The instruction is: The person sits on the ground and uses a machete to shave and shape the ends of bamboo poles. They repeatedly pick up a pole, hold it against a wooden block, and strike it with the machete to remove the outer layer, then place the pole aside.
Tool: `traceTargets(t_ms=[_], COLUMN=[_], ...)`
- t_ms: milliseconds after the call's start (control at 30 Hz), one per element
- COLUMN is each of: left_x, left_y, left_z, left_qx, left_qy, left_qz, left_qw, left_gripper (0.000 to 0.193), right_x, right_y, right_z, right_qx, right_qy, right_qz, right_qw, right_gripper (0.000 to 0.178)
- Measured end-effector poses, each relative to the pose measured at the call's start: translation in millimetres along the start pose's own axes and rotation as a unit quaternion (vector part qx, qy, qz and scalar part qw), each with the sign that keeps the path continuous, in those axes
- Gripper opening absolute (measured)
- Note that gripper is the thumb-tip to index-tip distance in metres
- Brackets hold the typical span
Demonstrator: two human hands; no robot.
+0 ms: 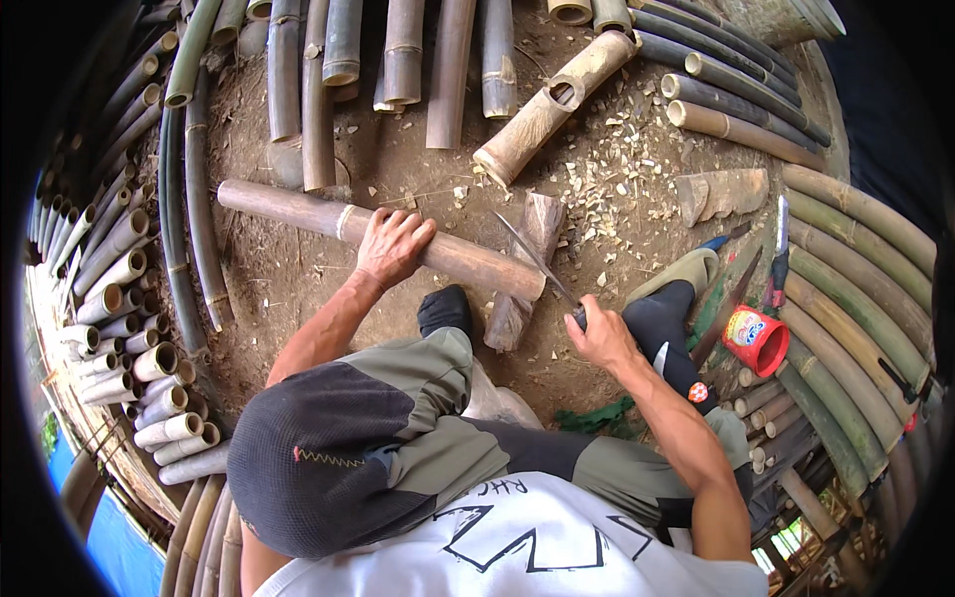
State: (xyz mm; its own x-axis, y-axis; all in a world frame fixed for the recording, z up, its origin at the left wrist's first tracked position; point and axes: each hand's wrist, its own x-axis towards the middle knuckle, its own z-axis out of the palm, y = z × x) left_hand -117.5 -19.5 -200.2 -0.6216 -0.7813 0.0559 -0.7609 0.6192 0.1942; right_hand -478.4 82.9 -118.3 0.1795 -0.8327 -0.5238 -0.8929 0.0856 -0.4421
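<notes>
The left hand point(398, 246) is gripping a bamboo pole point(463, 261), its fingers curled over the top just right of a pale joint ring. The pole lies slantwise in front of the person's knees, its right end across a rough wood block point(512, 322) on the dirt floor point(398, 328). The right hand point(602, 336) has its fingers closed round the handle of a knife point(545, 267) — the blade points up and left, beside that same end, though whether it touches the bamboo I cannot tell. Pale chips point(619, 181) lie scattered beyond — near a thick bamboo piece point(532, 129) with a hole in it.
</notes>
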Motion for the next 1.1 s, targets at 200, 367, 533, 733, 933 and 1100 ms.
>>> traceTargets(t_ms=[200, 367, 533, 733, 933, 1100], left_x=[-6, -3, 8, 31, 40, 38], left_y=[1, 2, -3, -10, -15, -7], left_z=[0, -2, -36, -30, -26, -36], left_qx=[0.0, 0.0, -0.015, -0.045, -0.064, -0.074], left_qy=[0.002, -0.005, -0.236, -0.316, -0.337, -0.359], left_qz=[-0.011, -0.014, -0.013, -0.016, -0.032, -0.061], left_qw=[1.0, 1.0, 0.972, 0.947, 0.939, 0.928], left_gripper=[0.033, 0.036, 0.073, 0.053, 0.046, 0.045], right_x=[-16, -6, -10, -26, -18, -24], right_y=[-65, 18, 10, -37, -10, -41], right_z=[-50, 15, -1, -31, 1, -35], right_qx=[0.201, 0.005, 0.087, 0.149, 0.037, 0.11], right_qy=[0.193, 0.03, 0.003, 0.094, 0.208, 0.059], right_qz=[-0.164, -0.005, 0.015, -0.061, -0.171, -0.051], right_qw=[0.946, 1.0, 0.996, 0.982, 0.962, 0.991], right_gripper=[0.034, 0.032, 0.039, 0.037, 0.035, 0.036])
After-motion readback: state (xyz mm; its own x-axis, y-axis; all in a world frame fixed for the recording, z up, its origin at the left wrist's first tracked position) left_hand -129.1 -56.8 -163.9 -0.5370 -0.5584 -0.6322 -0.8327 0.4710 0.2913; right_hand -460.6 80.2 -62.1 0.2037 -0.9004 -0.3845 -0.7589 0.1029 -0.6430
